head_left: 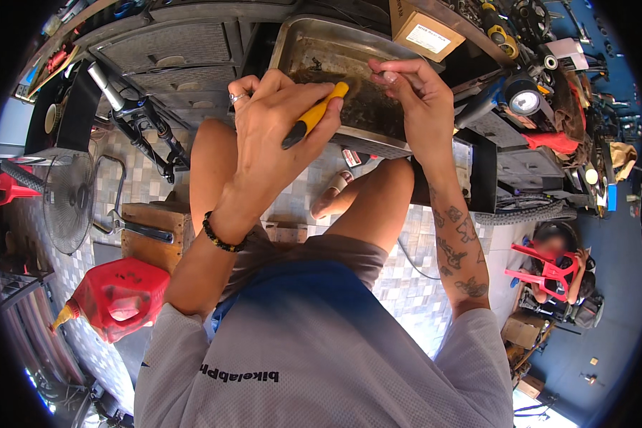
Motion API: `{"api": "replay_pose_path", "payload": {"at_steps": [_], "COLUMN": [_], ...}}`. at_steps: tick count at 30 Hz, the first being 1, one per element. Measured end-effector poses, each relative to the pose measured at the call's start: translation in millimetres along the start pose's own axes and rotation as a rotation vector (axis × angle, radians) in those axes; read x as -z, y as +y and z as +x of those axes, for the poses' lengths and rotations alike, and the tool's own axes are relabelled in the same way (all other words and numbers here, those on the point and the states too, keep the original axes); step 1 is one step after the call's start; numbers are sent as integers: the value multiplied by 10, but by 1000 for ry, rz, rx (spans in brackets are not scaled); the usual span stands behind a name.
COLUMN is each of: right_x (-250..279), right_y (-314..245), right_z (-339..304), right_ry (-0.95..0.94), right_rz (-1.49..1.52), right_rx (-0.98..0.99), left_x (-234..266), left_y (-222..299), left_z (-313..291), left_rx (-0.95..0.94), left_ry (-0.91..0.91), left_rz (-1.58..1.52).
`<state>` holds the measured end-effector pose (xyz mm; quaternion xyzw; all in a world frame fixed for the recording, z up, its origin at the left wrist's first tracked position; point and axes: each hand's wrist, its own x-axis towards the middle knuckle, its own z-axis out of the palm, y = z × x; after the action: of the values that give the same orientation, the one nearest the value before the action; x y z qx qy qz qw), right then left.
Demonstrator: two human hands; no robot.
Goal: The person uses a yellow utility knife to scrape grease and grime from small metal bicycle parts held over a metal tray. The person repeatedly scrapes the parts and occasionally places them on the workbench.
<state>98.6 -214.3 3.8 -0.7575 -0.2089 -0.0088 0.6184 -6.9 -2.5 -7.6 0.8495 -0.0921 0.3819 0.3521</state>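
My left hand (271, 125) is closed around a yellow-and-black tool handle (315, 115), its black end toward my wrist. Whatever tip the tool has is not visible. To its right, my right hand (429, 103) has thumb and fingertips brought together on something small and shiny that I cannot make out. Both hands are over a shallow metal tray (284, 44) with a stained, wet-looking brown bottom. A small dark piece lies toward the tray's left side.
A cardboard box (424, 36) stands behind the tray. Drawers (167, 50) and a bicycle fork (139, 125) are at left. A wrench (146, 230) lies on a wooden stool (157, 246) near a red jerrycan (125, 296). At far right, a person sits by a red chair (549, 269).
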Motion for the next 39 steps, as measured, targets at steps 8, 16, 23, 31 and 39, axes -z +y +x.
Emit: {"api": "replay_pose_path", "payload": {"at_steps": [8, 16, 23, 31, 39], "right_x": [-70, -181, -103, -170, -166], "right_y": [-26, 38, 26, 129, 160], "right_z": [-65, -89, -88, -68, -78], "right_ry": [76, 175, 71, 219, 194], "right_rz": [-164, -92, 34, 143, 173], "right_rx": [-40, -14, -73, -65, -23], "left_x": [-200, -307, -235, -238, -249], "left_y": [99, 130, 124, 186, 162], "left_z": [24, -103, -44, -99, -141], "left_rx": [205, 150, 100, 24, 7], "left_ry": [209, 280, 283, 213, 225], "left_rz": [-204, -191, -103, -94, -85]}}
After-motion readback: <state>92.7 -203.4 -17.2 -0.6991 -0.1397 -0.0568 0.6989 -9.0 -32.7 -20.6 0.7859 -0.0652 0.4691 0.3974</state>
